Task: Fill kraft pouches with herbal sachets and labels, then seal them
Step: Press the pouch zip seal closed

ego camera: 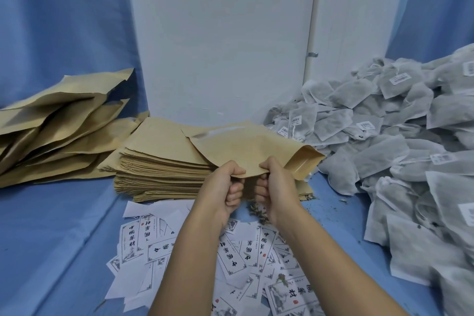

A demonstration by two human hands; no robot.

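Note:
I hold a kraft pouch [252, 150] in the air over the stack of flat empty pouches [164, 164]. My left hand [227, 187] and my right hand [273, 186] both pinch its near edge, thumbs on top and fingers curled under. The pouch lies nearly flat, its gusseted bottom pointing right. White printed labels [246, 261] are scattered on the blue cloth below my forearms. A big heap of grey-white herbal sachets [400, 151] fills the right side.
Bulging kraft pouches [56, 126] are piled at the left against the blue curtain. A white panel [220, 41] stands behind the stack. Loose herb crumbs [259, 211] lie on the cloth under my hands. Bare blue cloth [51, 238] spreads at the front left.

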